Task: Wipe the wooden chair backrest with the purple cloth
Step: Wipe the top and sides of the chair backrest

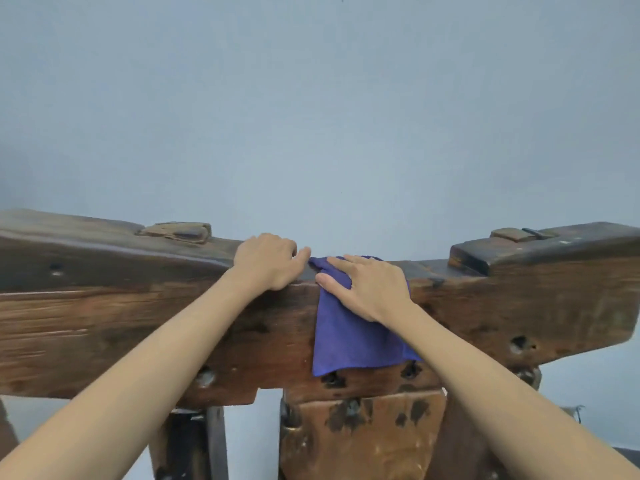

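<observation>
backrest: my chair's top rail is dark reddish-brown wood, streaked with paler grain lines on the left and nearly black along its upper edge, with dark knot holes dotted across the front.
centre slat: lighter orange-brown wood blotched with black patches.
cloth: the one under my right hand is a plain, even purple with no pattern.
pegs: the blocks set in the top are a duller tan-brown.
wall: flat pale blue-grey, unpatterned.
</observation>
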